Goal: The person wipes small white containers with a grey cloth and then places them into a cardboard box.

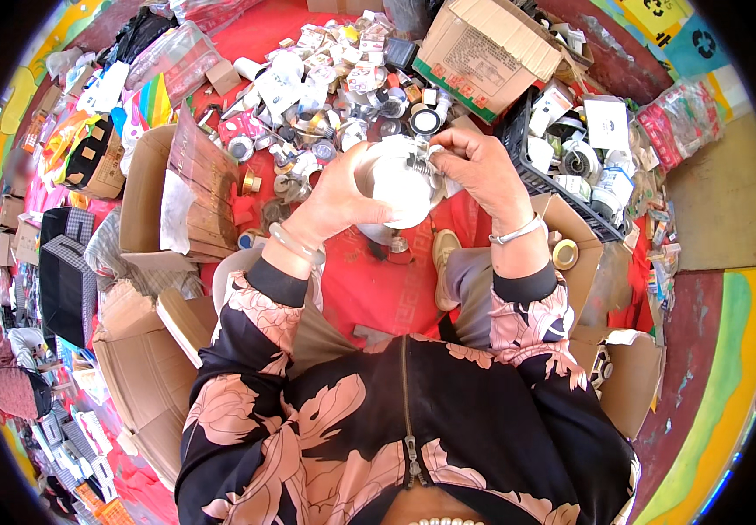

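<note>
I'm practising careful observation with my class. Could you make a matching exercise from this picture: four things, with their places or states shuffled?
1. Round white fixture
2. Pale bangle
3. Silver bangle
4. Black crate

A. Around the right wrist
B. Filled with mixed goods
C. In the left hand, with the right hand at its edge
D. Around the left wrist

Pairs: 1-C, 2-D, 3-A, 4-B

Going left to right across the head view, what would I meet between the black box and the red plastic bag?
Black box, open carton, left hand, round white object, right hand, red plastic bag.
</note>
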The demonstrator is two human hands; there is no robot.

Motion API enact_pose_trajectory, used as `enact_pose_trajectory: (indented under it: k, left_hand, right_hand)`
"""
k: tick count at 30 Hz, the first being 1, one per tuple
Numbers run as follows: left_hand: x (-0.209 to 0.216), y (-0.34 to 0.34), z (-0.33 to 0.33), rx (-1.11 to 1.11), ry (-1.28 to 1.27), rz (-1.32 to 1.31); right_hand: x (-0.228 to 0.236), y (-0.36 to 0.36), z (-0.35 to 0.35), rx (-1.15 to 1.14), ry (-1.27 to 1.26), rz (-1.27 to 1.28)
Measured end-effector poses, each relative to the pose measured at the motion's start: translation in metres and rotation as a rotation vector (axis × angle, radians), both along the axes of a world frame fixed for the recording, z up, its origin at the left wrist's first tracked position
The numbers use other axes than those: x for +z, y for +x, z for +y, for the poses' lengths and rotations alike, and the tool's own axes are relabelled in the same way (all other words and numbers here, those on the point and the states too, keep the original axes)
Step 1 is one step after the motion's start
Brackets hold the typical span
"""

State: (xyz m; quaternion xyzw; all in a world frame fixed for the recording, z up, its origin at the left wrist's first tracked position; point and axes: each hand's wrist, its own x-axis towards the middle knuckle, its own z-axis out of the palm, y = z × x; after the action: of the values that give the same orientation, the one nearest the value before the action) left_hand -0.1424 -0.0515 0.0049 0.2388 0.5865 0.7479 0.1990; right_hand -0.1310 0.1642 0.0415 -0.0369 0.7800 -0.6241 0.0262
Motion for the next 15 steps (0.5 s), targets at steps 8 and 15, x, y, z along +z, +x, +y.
enact_pose_trajectory:
  k: [8,15]
  left_hand:
    - [0.01,0.005,-0.002,-0.036,0.012,-0.069]
    - [0.016,0.006,0.003,-0.053,-0.014,-0.093]
  right_hand:
    - [-0.01,-0.002,0.002,0.046,0.006,-0.076]
    - [-0.013,0.0,-0.001,0.071,0.26,0.087]
